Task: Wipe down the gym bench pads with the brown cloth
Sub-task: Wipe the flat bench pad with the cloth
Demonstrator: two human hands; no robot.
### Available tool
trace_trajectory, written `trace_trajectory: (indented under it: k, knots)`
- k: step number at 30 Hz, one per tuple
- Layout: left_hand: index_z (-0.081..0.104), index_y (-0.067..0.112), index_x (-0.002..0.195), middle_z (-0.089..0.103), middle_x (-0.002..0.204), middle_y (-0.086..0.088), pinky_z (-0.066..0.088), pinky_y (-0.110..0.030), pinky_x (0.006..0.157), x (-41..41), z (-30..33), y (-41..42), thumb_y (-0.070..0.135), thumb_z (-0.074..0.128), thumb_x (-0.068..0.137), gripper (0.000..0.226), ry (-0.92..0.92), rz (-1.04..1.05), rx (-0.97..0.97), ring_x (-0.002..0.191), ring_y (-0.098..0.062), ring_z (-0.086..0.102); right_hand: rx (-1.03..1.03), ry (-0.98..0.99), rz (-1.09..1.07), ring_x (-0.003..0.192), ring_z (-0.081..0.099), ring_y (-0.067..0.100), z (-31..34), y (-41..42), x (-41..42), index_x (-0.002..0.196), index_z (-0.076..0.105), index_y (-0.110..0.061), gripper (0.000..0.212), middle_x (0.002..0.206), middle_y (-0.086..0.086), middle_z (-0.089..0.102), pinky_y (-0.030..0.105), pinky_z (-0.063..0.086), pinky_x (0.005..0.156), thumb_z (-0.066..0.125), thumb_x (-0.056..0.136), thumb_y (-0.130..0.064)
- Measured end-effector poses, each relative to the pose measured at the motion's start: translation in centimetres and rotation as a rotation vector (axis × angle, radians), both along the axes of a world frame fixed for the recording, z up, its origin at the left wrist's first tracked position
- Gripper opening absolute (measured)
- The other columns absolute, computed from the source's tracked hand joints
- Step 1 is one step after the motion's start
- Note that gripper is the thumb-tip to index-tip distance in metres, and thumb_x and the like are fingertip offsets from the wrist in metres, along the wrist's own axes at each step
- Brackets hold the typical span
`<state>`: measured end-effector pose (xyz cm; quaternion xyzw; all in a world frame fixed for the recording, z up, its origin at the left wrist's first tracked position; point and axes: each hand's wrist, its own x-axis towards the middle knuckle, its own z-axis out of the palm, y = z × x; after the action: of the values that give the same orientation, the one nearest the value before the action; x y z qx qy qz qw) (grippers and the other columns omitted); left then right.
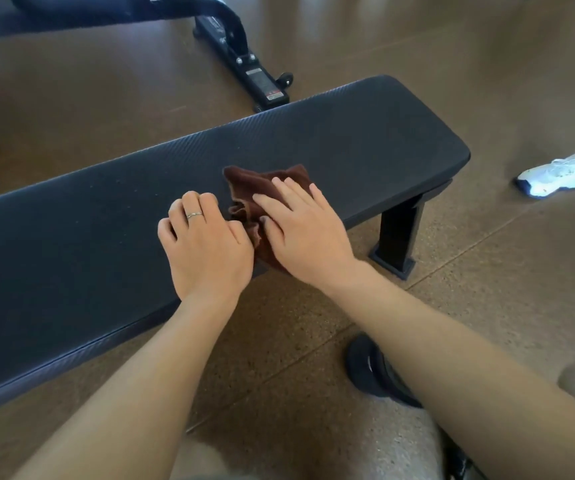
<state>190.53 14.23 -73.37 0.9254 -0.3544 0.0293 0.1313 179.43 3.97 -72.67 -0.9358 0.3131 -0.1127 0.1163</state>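
Observation:
A long black bench pad (331, 133) runs from lower left to upper right. The brown cloth (249, 183) lies crumpled on it near the front edge. My right hand (301, 230) lies flat on the cloth with its fingers straight, pressing it onto the pad. My left hand (203, 244) rests on the pad just left of the cloth, fingers curled under, a ring on one finger. Its thumb side touches the cloth's bunched edge; whether it pinches the cloth is hidden.
The bench's black leg (397, 233) stands on the brown speckled floor. Another machine's black base with a small wheel (244, 60) lies beyond the bench. Another person's white shoe (556, 174) is at the right. My dark shoe (376, 372) is below my right arm.

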Motion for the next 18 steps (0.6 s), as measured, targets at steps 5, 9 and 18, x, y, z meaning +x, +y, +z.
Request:
trace_trajectory:
  k: [5, 9, 18]
  knots:
    - [0.052, 0.008, 0.129, 0.05, 0.14, -0.014, 0.032, -0.052, 0.114, 0.2, 0.0, 0.1, 0.023, 0.04, 0.099, 0.035, 0.016, -0.009, -0.021, 0.134, -0.036, 0.042, 0.03, 0.064, -0.217, 0.149, 0.036, 0.027, 0.8, -7.6, 1.9, 0.143, 0.057, -0.025, 0.043, 0.157, 0.006, 0.047, 0.05, 0.016, 0.127, 0.035, 0.107, -0.033]
    - [0.052, 0.006, 0.127, 0.051, 0.138, -0.015, 0.034, -0.053, 0.111, -0.1, 0.1, -0.4, 0.024, 0.039, 0.097, 0.037, -0.025, 0.011, 0.013, 0.132, -0.037, 0.044, 0.001, 0.145, -0.213, 0.15, 0.032, 0.031, 0.9, -6.9, 3.0, 0.148, 0.05, -0.022, 0.048, 0.161, 0.012, 0.04, 0.052, 0.013, 0.127, 0.029, 0.106, -0.034]
    - [0.05, 0.008, 0.133, 0.05, 0.144, -0.015, 0.035, -0.053, 0.116, -0.1, -0.1, -0.3, 0.028, 0.042, 0.1, 0.04, -0.022, 0.029, 0.045, 0.137, -0.036, 0.044, 0.03, 0.12, 0.077, 0.156, 0.026, 0.024, 1.0, -2.2, 0.8, 0.153, 0.046, -0.026, 0.048, 0.166, 0.003, 0.034, 0.045, 0.01, 0.13, 0.03, 0.11, -0.033]
